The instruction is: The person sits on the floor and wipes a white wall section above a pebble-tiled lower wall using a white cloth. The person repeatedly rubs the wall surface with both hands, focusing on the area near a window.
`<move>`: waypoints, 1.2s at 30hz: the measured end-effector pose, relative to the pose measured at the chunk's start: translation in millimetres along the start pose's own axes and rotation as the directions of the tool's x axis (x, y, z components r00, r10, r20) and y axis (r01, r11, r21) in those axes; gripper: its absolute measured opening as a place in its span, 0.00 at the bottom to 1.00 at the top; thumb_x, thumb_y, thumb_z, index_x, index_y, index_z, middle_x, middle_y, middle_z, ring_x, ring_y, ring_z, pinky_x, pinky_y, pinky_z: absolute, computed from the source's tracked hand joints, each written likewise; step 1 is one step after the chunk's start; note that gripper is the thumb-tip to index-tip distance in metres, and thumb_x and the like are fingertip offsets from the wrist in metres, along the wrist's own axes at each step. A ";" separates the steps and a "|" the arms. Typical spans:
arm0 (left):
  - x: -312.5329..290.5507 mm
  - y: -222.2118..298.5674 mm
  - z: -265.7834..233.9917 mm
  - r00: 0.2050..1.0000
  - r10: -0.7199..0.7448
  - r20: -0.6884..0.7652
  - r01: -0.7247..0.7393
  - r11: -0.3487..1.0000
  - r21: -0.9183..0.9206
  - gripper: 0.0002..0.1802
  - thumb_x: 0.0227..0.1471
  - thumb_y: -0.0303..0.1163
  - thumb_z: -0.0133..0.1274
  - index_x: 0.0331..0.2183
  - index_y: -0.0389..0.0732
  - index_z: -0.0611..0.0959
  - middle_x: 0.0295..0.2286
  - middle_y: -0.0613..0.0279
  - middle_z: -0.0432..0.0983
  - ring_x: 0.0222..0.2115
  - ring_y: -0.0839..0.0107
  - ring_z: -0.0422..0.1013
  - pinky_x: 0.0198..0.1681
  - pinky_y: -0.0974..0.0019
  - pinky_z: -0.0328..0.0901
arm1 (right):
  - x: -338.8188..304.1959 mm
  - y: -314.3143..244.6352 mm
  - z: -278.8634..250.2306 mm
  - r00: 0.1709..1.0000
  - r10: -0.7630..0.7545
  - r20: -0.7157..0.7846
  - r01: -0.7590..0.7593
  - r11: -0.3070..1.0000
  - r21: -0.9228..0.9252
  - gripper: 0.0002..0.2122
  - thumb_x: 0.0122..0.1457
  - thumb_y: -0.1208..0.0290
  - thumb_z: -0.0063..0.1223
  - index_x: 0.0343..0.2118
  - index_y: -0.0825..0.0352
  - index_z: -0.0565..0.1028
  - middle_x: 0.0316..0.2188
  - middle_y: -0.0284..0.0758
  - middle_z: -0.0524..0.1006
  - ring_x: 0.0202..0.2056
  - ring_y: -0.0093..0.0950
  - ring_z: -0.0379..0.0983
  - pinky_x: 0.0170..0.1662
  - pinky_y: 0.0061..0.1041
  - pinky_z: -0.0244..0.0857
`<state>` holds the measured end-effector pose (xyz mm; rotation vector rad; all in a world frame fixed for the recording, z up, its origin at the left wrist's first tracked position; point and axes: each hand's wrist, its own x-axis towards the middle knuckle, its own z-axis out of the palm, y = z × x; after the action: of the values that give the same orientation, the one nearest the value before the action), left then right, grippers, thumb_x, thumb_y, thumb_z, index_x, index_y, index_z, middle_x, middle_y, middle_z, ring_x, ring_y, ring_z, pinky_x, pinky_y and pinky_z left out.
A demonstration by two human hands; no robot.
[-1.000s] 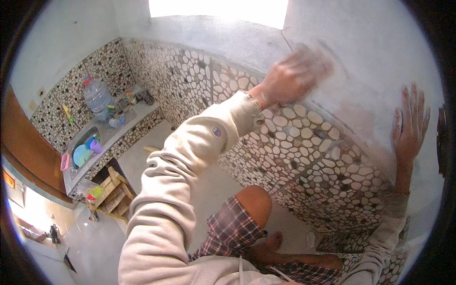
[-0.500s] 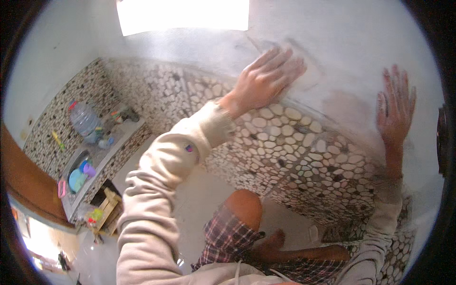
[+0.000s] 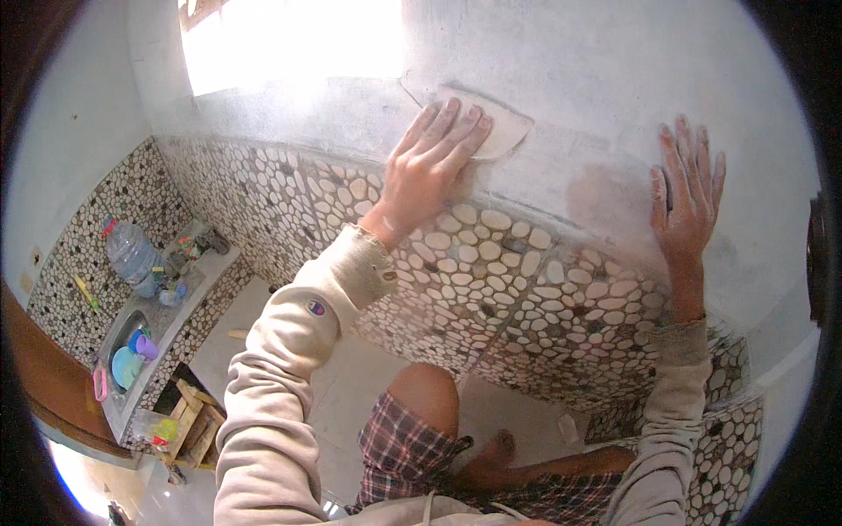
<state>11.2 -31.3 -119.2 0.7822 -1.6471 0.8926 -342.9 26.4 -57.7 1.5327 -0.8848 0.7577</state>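
Observation:
My left hand (image 3: 423,168) presses a pale, curled-edged sheet, apparently sandpaper (image 3: 506,131), against the white wall (image 3: 579,70). Its fingers lie over the sheet's left part, while the right part and a slightly lifted edge show beyond them. Farther right, my right hand (image 3: 687,197) rests open with its palm side toward the wall, fingers pointing up and nothing held. White dust coats the fingers of both hands. Between the hands, a brownish patch (image 3: 605,195) marks the wall just above the pebble-stone cladding (image 3: 491,289).
At the left, a stone counter (image 3: 197,285) carries a large clear water bottle (image 3: 132,250) and a sink with a light-blue bowl (image 3: 125,366). A wooden stool (image 3: 195,425) stands below. A bright window (image 3: 294,44) is above. My bent knee (image 3: 425,399) is near the cladding.
My left hand has slid a little left along the wall with the sheet, which now shows more clearly. The whole view has shifted; my right hand stays at about the same wall spot.

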 end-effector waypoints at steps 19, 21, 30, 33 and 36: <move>-4.6 -8.1 11.3 0.998 -0.044 -0.050 0.049 0.994 0.097 0.26 0.48 0.27 0.52 0.52 0.40 0.74 0.31 0.49 0.78 0.33 0.60 0.77 0.46 0.56 0.69 | -25.7 -25.8 -4.5 0.959 0.276 -0.066 -0.241 0.915 0.322 0.14 0.62 0.73 0.45 0.51 0.63 0.73 0.56 0.37 0.70 0.63 0.39 0.55 0.64 0.47 0.40; -6.8 2.0 15.7 0.993 0.026 -0.112 -0.017 0.996 0.086 0.26 0.47 0.26 0.52 0.52 0.42 0.75 0.28 0.53 0.79 0.29 0.62 0.77 0.46 0.55 0.68 | -29.1 -25.9 -6.2 0.955 0.288 -0.065 -0.249 0.903 0.349 0.14 0.62 0.73 0.45 0.50 0.64 0.74 0.55 0.36 0.70 0.63 0.38 0.55 0.64 0.46 0.41; -0.6 17.1 12.4 0.990 0.096 -0.100 -0.100 0.994 -0.038 0.28 0.45 0.22 0.51 0.52 0.41 0.75 0.40 0.48 0.78 0.46 0.54 0.73 0.57 0.51 0.59 | -50.1 -19.8 -10.7 0.936 0.352 -0.007 -0.329 0.883 0.336 0.13 0.63 0.72 0.45 0.49 0.64 0.74 0.56 0.36 0.70 0.63 0.38 0.53 0.65 0.46 0.38; 18.4 4.5 -9.7 0.984 -0.172 -0.048 0.170 0.985 -0.038 0.24 0.45 0.23 0.51 0.48 0.41 0.78 0.44 0.51 0.76 0.48 0.56 0.71 0.56 0.52 0.60 | -54.6 -19.8 -8.4 0.930 0.367 0.003 -0.351 0.886 0.303 0.13 0.63 0.72 0.45 0.49 0.64 0.75 0.56 0.36 0.69 0.64 0.38 0.52 0.65 0.46 0.38; 14.7 5.1 -7.8 0.986 0.165 -0.001 -0.165 0.986 0.009 0.21 0.45 0.24 0.52 0.45 0.40 0.80 0.47 0.52 0.74 0.49 0.57 0.71 0.55 0.55 0.63 | -58.6 -20.5 -11.1 0.934 0.357 0.014 -0.345 0.891 0.294 0.13 0.63 0.72 0.44 0.48 0.65 0.74 0.56 0.36 0.69 0.64 0.38 0.52 0.65 0.46 0.38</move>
<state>7.3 -22.8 -104.5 0.6574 -1.7264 1.0163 -354.9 46.0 -116.5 1.6246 -1.0723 1.2245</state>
